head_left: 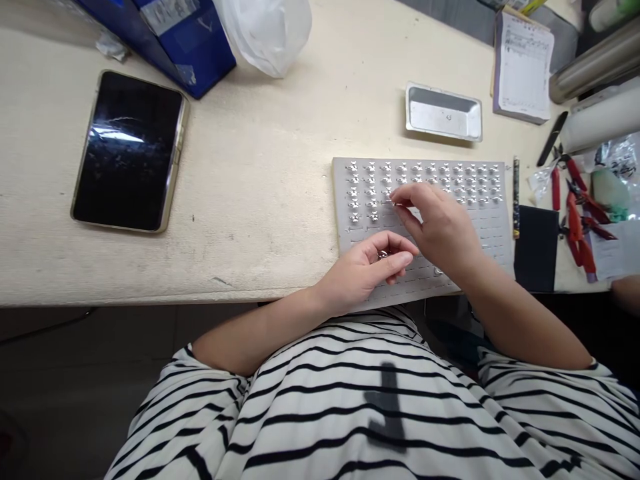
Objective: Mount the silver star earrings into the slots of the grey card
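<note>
Many pieces: silver rows (425,175) on the gray board (343,230).
Left hand (356,275): fingers (397,257) curled around a tiny silver ring (383,254), I think.
Right hand (440,230): fingers pinched closed, nearer the rows, over the board.

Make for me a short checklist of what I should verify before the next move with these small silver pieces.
1. Left hand holds the small silver piece between its fingers: ok.
2. Right hand has its fingertips free of any piece: cannot tell.
3. Grey board has open slots in its lower rows: ok.
4. Silver pieces in the upper rows are all fully seated: cannot tell, too small.
5. Grey board lies fully on the table: not ok, its near edge overhangs the front edge.
</note>
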